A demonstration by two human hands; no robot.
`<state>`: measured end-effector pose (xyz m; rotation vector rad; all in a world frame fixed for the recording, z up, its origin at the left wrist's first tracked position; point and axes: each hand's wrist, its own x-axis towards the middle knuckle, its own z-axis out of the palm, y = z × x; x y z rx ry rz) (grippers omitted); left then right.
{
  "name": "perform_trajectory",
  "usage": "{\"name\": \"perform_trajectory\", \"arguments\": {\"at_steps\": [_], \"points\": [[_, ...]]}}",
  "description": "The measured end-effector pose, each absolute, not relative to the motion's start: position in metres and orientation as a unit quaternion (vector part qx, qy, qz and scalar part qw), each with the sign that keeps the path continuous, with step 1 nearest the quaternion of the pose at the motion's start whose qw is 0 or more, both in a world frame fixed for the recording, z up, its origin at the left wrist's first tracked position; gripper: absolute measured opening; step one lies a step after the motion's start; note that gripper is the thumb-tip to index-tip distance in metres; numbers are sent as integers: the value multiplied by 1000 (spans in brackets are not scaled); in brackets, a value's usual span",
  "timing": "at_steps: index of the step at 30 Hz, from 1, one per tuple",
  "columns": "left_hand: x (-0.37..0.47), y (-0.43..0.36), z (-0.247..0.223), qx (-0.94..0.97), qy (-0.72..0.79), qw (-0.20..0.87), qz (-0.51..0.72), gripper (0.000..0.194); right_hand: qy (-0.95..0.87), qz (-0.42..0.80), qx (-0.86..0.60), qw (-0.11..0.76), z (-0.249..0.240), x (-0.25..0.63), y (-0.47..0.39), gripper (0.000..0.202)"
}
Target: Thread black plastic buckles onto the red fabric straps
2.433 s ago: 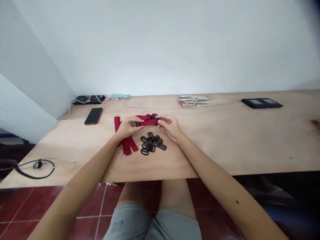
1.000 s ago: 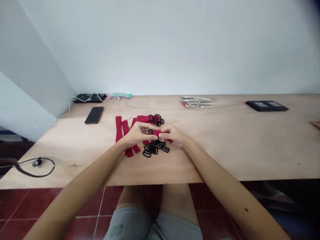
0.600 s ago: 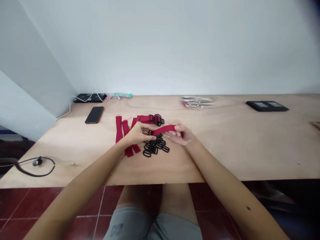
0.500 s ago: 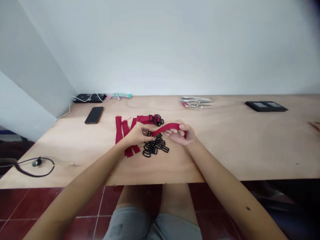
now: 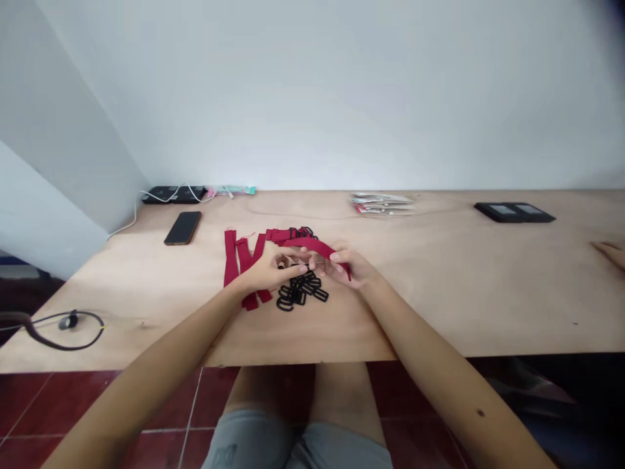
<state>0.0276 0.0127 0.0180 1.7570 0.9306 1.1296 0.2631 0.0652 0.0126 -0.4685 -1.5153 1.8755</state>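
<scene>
My left hand (image 5: 269, 271) and my right hand (image 5: 349, 264) meet over a pile of black plastic buckles (image 5: 299, 292) on the wooden table (image 5: 439, 286). Between them arches a red strap (image 5: 312, 245), gripped by both hands. My left fingers pinch one end of it, where there seems to be a small black buckle. Several loose red straps (image 5: 239, 259) lie to the left of my hands. Behind them sit straps with buckles fitted (image 5: 288, 234).
A black phone (image 5: 182, 227) lies at the back left, with a black power strip and white cable (image 5: 172, 193) by the wall. Flat packets (image 5: 381, 202) and a black tray (image 5: 513, 212) sit at the back. A black cable (image 5: 63, 326) loops at the left edge. Another person's hand (image 5: 610, 251) shows at far right.
My hands came back from the finished straps to a spot over the buckle pile. They took up a fresh red strap, spread it between them, then drew close again with it arched.
</scene>
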Motion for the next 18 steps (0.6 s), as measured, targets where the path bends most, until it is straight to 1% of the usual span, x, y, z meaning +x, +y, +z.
{"name": "perform_trajectory", "arguments": {"at_steps": [2, 4, 7, 9, 11, 14, 16, 17, 18], "points": [[29, 12, 19, 655, 349, 486, 461, 33, -597, 724, -194, 285, 13, 261, 65, 41], [29, 15, 16, 616, 334, 520, 489, 33, -609, 716, -211, 268, 13, 260, 66, 35], [25, 23, 7, 576, 364, 497, 537, 35, -622, 695, -237, 272, 9, 259, 67, 32], [24, 27, 2, 567, 393, 474, 548, 39, -625, 687, -250, 274, 6, 258, 68, 33], [23, 30, -1, 557, 396, 475, 554, 39, -618, 679, -260, 299, 2, 255, 71, 37], [22, 32, 3, 507, 355, 529, 582, 30, -600, 632, -294, 393, -8, 252, 79, 51], [18, 34, 10, 448, 319, 584, 598, 24, -613, 562, -336, 442, -16, 250, 87, 55], [15, 35, 16, 416, 301, 611, 603, 22, -642, 510, -354, 450, -19, 250, 90, 56], [10, 36, 22, 385, 286, 632, 608, 21, -682, 462, -359, 440, -22, 249, 92, 54]]}}
